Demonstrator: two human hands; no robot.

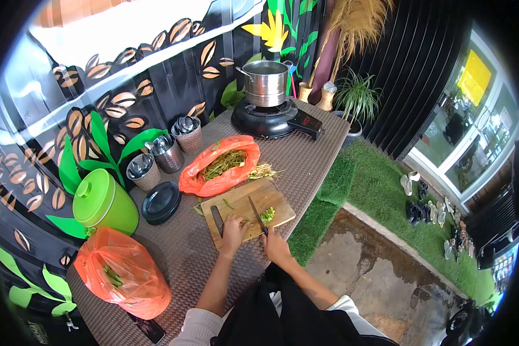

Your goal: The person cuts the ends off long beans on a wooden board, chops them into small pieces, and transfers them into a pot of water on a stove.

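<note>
A wooden cutting board (279, 199) with a dark slot handle lies near the table's front edge. My right hand (276, 247) is closed around the handle of a knife (256, 210), its blade pointing away from me over the board. To the right of the blade sits a small heap of chopped greens (267, 215). My left hand (234, 232) rests on the board left of the knife, fingers bent and pressed together; what they hold is too small to tell. Just behind the board, an open orange plastic bag (199, 185) contains long green stalks (225, 166).
A steel pot (266, 86) stands on a black portable stove (265, 118) at the back. Cutlery cups (166, 154), stacked dark plates (160, 203) and a lime-green lidded container (105, 205) line the wall side. Another orange bag (127, 277) and a phone (148, 328) are at left.
</note>
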